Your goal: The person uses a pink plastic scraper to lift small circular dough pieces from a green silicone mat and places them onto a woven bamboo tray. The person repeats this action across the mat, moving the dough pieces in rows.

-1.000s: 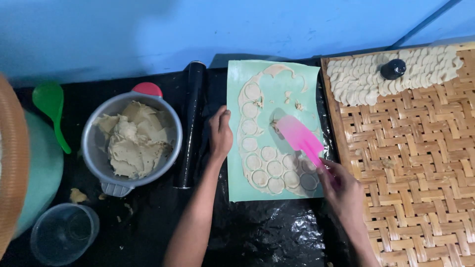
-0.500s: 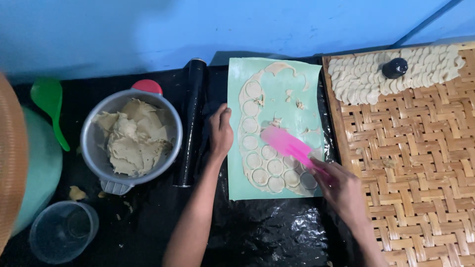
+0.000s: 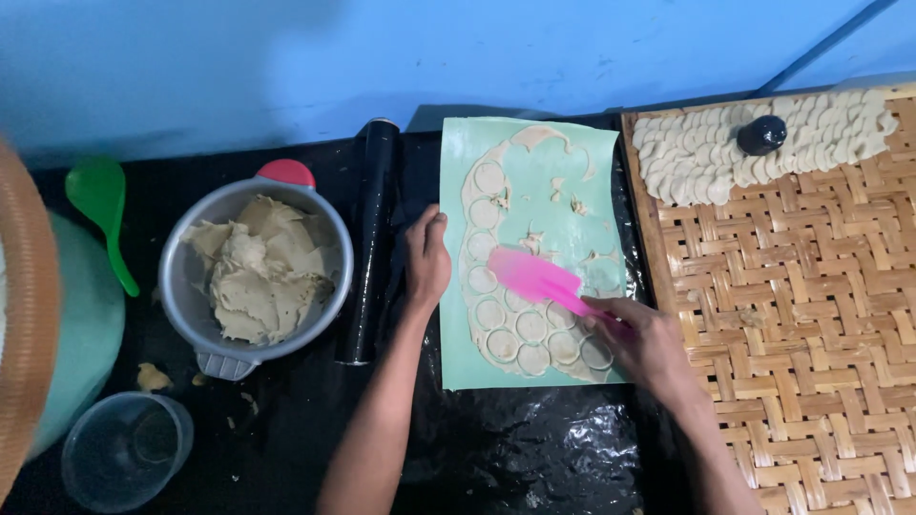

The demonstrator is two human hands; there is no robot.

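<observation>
spatula (image 3: 534,277) pink, blade on dough rounds at mat (image 3: 592,162) centre, handle clenched in right hand (image 3: 644,339), left hand (image 3: 426,259) fingers flat, released, on mat's left edge

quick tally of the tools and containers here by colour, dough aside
pink: 1, spatula in the right hand
green: 2, spoon, mat
black: 2, rolling pin, small knob
grey: 1, metal bowl
clear: 1, plastic cup
total: 7

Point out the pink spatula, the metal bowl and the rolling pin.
Pink spatula (image 3: 532,277): head view, middle of its blade.
Metal bowl (image 3: 336,243): head view, right rim.
Rolling pin (image 3: 370,238): head view, middle of its black barrel.
</observation>
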